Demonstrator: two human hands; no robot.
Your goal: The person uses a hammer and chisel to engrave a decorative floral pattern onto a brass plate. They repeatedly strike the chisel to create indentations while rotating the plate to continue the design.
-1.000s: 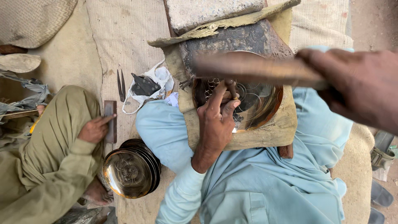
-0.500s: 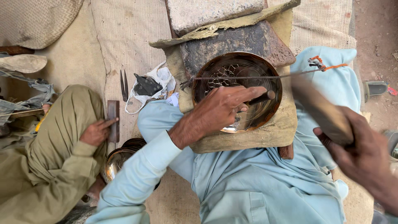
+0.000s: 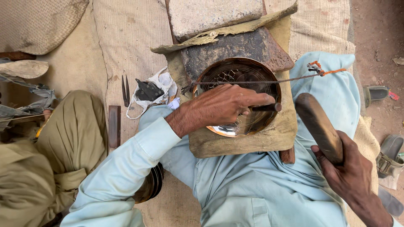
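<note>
A round brass plate (image 3: 252,122) with a patterned middle lies on a padded cloth block (image 3: 235,145) across my lap. My left hand (image 3: 223,105) rests on the plate, fingers closed on a thin dark metal punch (image 3: 267,107) that points right. My right hand (image 3: 353,172) grips a thick wooden mallet (image 3: 319,126), raised to the right of the plate and clear of the punch. A thin wire (image 3: 256,81) with an orange tie stretches across the plate's upper part.
A stone slab (image 3: 214,17) sits beyond the plate. Small metal tools (image 3: 125,89) and a white cloth with a dark piece (image 3: 149,90) lie on the mat at left. Another person in olive clothes (image 3: 63,138) sits at left. Sandals (image 3: 389,153) lie at right.
My right hand with the mallet swung down from above the plate and now sits lower right. My left hand shifted across the plate, holding the punch flatter. The other person's hand left view.
</note>
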